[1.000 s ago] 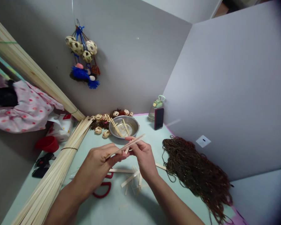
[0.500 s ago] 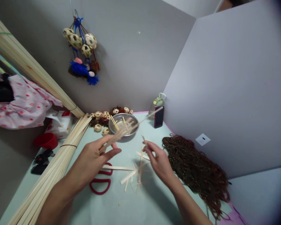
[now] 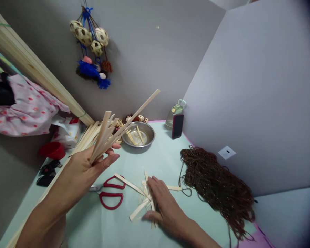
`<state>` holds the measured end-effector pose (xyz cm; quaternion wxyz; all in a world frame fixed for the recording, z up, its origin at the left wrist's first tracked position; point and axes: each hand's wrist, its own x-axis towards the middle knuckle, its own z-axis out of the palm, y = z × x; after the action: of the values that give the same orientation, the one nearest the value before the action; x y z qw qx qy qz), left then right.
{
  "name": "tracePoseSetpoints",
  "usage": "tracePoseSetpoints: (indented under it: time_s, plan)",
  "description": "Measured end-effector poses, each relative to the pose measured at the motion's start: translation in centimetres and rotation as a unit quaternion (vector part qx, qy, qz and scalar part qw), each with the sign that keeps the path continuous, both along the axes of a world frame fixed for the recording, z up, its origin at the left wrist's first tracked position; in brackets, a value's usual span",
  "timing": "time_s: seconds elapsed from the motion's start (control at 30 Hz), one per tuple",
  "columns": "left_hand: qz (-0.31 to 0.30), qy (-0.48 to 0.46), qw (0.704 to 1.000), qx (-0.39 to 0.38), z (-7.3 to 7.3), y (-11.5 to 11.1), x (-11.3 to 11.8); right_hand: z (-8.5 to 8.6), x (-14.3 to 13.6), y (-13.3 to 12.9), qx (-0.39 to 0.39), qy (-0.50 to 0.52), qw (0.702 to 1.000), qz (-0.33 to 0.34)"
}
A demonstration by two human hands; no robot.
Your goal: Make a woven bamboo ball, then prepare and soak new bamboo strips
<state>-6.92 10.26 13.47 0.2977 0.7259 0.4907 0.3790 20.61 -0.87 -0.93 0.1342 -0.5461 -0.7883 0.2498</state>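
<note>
In my left hand is a small bunch of pale flat wooden strips, fanned upward, with one longer strip reaching toward the wall. My right hand lies low on the table over a loose pile of short strip offcuts, its thumb apart from the fingers. The palm hides part of that pile. Between the two hands lies a pair of scissors with red handles, its blades partly covered by my left forearm.
Behind the hands stands a metal bowl with short strips inside. A phone leans against a bottle. Dark brown yarn is heaped at the right. Long strips lie at the left by a red cup. Woven balls hang on the wall.
My right hand has moved down from above the table onto the offcuts, which have shifted and spread. My left hand has moved left and tilted the bunch more upright.
</note>
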Motion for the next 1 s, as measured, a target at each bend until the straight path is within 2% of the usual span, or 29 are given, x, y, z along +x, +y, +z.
tracePoseSetpoints:
  time_s: [0.1,0.3,0.47,0.67,0.87,1.0]
  plan:
    - [0.018,0.042,0.999,-0.021,0.5,-0.2,0.0,0.6,-0.4,-0.8,-0.023,-0.002,0.998,0.053]
    - [0.023,0.045,0.998,-0.025,0.8,-0.5,-0.2,0.4,-2.5,-0.2,0.037,0.029,0.998,-0.03]
    - [0.031,0.03,0.999,-0.013,1.0,-0.5,-0.3,0.4,-1.0,1.2,0.057,0.05,0.997,-0.012]
    - [0.023,0.041,0.999,-0.005,1.0,-0.3,-0.5,1.0,-0.3,2.0,0.128,-0.086,0.988,0.016]
    - [0.021,0.022,0.999,-0.013,1.3,-0.7,-0.5,1.5,-0.7,2.7,0.143,-0.235,0.961,0.026]
    - [0.018,0.015,1.0,-0.018,1.4,-0.8,-0.5,2.2,-0.2,2.8,0.134,-0.243,0.96,0.029]
